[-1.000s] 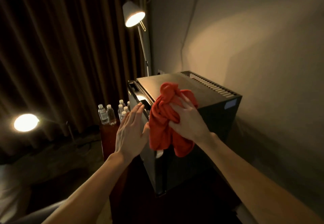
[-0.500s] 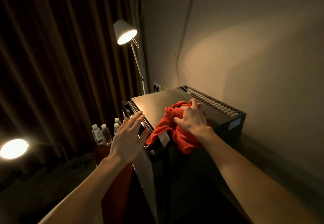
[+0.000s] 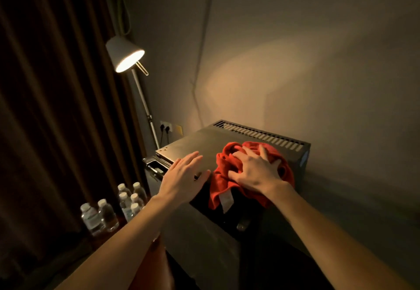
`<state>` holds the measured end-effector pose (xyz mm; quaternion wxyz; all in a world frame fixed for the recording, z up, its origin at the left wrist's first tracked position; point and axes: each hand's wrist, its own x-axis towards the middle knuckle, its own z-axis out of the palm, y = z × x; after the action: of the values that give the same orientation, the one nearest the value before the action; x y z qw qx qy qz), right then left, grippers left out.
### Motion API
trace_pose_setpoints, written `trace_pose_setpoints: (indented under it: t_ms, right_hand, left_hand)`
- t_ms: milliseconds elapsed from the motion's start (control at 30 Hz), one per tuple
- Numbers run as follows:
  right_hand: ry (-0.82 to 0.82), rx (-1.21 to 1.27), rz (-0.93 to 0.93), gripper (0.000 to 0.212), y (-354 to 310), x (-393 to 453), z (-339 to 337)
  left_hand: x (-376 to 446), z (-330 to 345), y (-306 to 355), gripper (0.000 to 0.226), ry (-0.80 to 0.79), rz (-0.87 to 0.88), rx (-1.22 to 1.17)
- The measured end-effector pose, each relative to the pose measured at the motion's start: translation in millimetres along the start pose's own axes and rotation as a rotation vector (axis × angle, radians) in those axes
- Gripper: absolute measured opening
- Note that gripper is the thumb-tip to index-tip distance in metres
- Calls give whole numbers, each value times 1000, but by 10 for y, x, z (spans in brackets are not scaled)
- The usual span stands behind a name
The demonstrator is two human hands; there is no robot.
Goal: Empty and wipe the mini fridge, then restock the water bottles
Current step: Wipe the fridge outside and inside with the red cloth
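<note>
The mini fridge was a dark, boxy cabinet with a flat, dull metal top and a row of narrow vent slots along its back edge, at about 1 o'clock from the middle of the view. A crumpled red cloth of soft, nubby fabric lay bunched on the near right part of that top, one fold and a pale sewn label drooping over the front edge. The right hand lay flat on the cloth with its grip spread wide, fingers straight and pressing down into the folds. The left hand rested at 9 o'clock of the cloth, just beside it, grip likewise spread, fingers straight over the front left edge of the fridge top; whether the palm touched the metal could not be told. The water bottles, small clear plastic ones with white caps, stood clustered at 7 o'clock, below and left of the fridge. A white cone-shaded lamp on a thin slanted pole glowed at 11 o'clock, before dark pleated curtains.
</note>
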<state>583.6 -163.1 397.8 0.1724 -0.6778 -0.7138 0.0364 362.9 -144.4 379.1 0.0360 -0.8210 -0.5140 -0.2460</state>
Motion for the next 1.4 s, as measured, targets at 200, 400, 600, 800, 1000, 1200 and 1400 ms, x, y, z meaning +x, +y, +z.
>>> trace_pose_setpoints:
  t_ms: [200, 400, 600, 800, 1000, 1200, 1400]
  right_hand:
    - [-83, -37, 118, 78, -45, -257, 2]
    - [-44, -59, 76, 75, -52, -306, 3]
    - [22, -64, -28, 64, -135, -204, 69]
    - [13, -102, -191, 61, -623, 41, 194]
    - [-15, -110, -211, 63, -1081, 618, 516]
    - [38, -78, -166, 60, -1266, 855, 623]
    - [83, -82, -113, 63, -1333, 672, 679]
  left_hand:
    - [110, -9, 33, 48, 16, 170, -54]
    - [1, 35, -51, 57, 20, 138, -50]
    - [-184, -17, -284, 62, 0, 87, 10]
    - [-49, -59, -595, 72, 21, 96, -30]
    - [399, 27, -1148, 66, 59, 158, -159]
    - [745, 161, -1461, 64, 14, 222, -272]
    - [537, 19, -1449, 61, 34, 219, -208]
